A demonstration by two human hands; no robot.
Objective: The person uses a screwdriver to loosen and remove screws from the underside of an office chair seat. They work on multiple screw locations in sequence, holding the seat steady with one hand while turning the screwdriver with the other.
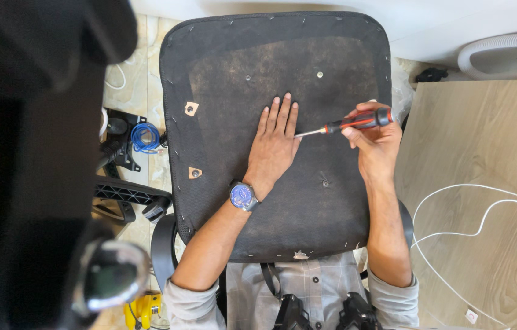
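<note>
Dark blurred object [32,153] nearest lens. Left hand [274,143] lay flat, fingers spread, on upturned chair seat [222,73]; right hand [377,143] grip pinched red-black screwdriver [347,124].

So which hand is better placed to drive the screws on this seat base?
Probably the right hand: it grips the screwdriver. The left hand lies flat on the seat underside, steadying it.

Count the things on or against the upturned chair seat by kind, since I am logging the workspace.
Hands: 2, the left hand flat on the black fabric-covered chair seat underside, the right hand gripping a tool
Red-and-black-handled screwdriver: 1
Blue-faced wristwatch: 1
Total: 4
</note>
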